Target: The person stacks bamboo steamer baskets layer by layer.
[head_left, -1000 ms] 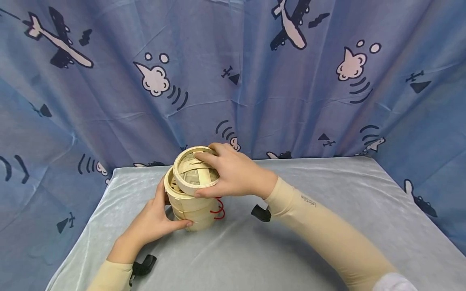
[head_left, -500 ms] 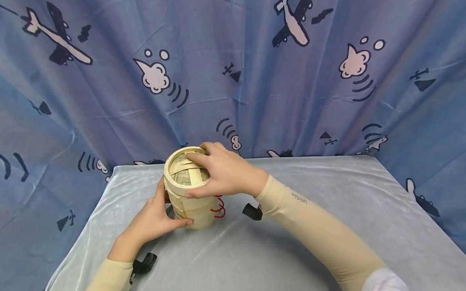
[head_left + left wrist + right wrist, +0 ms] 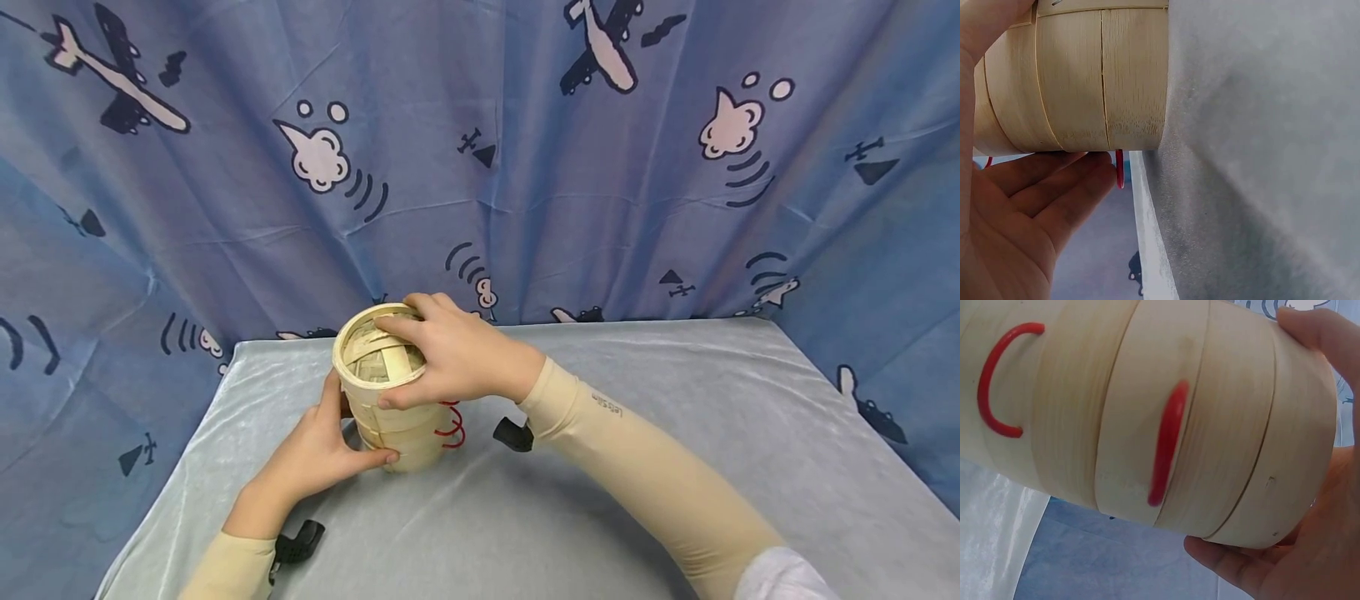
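A round stack of pale bamboo steamer baskets (image 3: 411,435) stands on the cloth-covered table, left of the middle. Its woven lid (image 3: 397,364) sits level on top. My left hand (image 3: 311,457) grips the stack from the left, thumb low on the near side. In the left wrist view, its other fingers (image 3: 1063,194) lie along the opposite side. From above right, my right hand (image 3: 461,354) holds the lid, its thumb at the near rim and fingers over the far rim. Red loop handles (image 3: 1169,444) stick out of the stack's right side.
Grey velvety cloth covers the table (image 3: 600,533). Behind it hangs a blue curtain (image 3: 420,167) printed with planes and clouds. A black wrist mount (image 3: 298,543) shows by the left wrist and another black mount (image 3: 513,435) below the right wrist.
My right hand has moved the lid left and down, from tilted and off-centre on the rim to seated over the top basket. The left hand has kept its hold.
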The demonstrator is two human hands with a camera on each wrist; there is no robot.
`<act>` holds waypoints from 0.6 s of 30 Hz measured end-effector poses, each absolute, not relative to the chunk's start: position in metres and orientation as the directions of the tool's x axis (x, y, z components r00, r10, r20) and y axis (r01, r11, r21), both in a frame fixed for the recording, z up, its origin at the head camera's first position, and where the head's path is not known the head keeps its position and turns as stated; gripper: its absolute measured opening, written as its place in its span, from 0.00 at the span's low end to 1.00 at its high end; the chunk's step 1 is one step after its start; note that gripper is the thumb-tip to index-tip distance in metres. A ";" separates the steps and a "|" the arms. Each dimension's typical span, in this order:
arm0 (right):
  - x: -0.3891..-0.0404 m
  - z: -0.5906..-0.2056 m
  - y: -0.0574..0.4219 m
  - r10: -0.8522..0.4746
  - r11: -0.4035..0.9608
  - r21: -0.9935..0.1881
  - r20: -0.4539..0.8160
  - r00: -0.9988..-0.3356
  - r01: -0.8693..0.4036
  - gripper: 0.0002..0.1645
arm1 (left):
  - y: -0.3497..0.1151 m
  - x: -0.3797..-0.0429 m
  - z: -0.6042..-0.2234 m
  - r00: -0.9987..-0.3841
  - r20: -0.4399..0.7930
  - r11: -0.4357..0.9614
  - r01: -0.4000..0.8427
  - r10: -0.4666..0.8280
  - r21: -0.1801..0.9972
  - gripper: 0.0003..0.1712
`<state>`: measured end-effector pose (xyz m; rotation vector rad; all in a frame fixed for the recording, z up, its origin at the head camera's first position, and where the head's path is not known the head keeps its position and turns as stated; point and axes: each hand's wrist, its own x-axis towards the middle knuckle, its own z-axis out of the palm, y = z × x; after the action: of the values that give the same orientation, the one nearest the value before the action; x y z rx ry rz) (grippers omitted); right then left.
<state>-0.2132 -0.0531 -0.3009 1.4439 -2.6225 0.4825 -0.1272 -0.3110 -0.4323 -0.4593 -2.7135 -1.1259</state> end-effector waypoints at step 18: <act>-0.216 -0.287 -0.023 -0.785 0.548 -0.248 0.175 -0.594 -0.798 0.66 | -0.331 -0.116 -0.385 -0.957 0.119 0.684 0.274 0.265 0.676 0.73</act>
<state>-0.2163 -0.0228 -0.2866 1.3948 -2.7259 0.4718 -0.1159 -0.3311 -0.3852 -0.4596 -2.8720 -1.1555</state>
